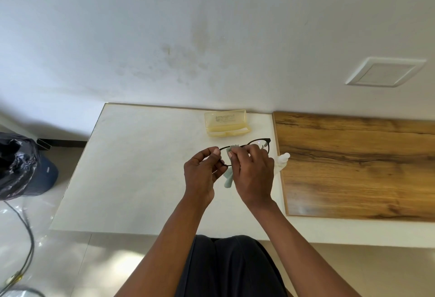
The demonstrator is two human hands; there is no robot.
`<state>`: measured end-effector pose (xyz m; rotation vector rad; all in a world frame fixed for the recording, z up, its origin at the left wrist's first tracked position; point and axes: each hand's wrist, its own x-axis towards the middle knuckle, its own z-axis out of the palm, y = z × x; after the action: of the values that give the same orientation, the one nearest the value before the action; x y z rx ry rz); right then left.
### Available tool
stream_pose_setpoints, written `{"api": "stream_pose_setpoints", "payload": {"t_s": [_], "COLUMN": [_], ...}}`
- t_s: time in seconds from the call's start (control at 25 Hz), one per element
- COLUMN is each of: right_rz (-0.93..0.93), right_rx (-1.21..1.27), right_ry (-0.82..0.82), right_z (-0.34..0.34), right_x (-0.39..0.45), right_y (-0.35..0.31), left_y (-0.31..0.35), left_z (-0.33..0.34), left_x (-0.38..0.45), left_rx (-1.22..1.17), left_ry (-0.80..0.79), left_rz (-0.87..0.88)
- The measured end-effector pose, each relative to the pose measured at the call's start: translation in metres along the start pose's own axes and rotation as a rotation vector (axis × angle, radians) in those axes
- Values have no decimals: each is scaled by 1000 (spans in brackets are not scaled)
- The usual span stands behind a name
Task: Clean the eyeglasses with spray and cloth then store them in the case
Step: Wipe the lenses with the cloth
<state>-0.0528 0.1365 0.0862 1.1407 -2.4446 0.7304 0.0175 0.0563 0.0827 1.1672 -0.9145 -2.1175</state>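
Both hands are up over the white tabletop (131, 167) with the eyeglasses (257, 143) held between them, off the surface. The left hand (202, 174) pinches the frame's left end with curled thumb and fingers. The right hand (253, 174) has its fingers curled round a pale green cloth (228, 180), pressing it on the left lens, and a tail of the cloth hangs down between the two hands.

The glasses' long axis runs roughly left to right, tilted a bit so the right end sits farther from the person. The right lens sticks out clear past the right hand, dark rim and all. Can't really tell which way the temple arms lie, since the hands cover that part.

The case (226, 122) is a translucent yellowish one, lying open near the back edge of the tabletop, just beyond the glasses, its long side also going left-right. The spray bottle (282, 161) is small and white and stands just right of the right hand, mostly hidden behind it, beside the edge of a wood-grain board (357, 167) that covers the right part of the tabletop.

Off to the left on the floor there's a black bag (16, 164) and some cables (28, 237).
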Motion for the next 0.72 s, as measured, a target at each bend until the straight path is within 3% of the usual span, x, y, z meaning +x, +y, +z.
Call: {"api": "stream_pose_setpoints", "payload": {"t_s": [0.28,0.52,0.72], "right_rz": [-119,-41,-117], "right_rx": [-196,-241,-259], "right_ry": [-104,-89,-43], "right_z": [3,7,10], "right_x": [-26,-19,-19], "right_y": [7,2,-5], "left_y": [5,6,9], "left_z": [1,3,4], "left_x": [3,2,-1], "left_rx": [-42,-46,-78], "left_ry": [9,2,-45], "left_rz": [5,9,10]}}
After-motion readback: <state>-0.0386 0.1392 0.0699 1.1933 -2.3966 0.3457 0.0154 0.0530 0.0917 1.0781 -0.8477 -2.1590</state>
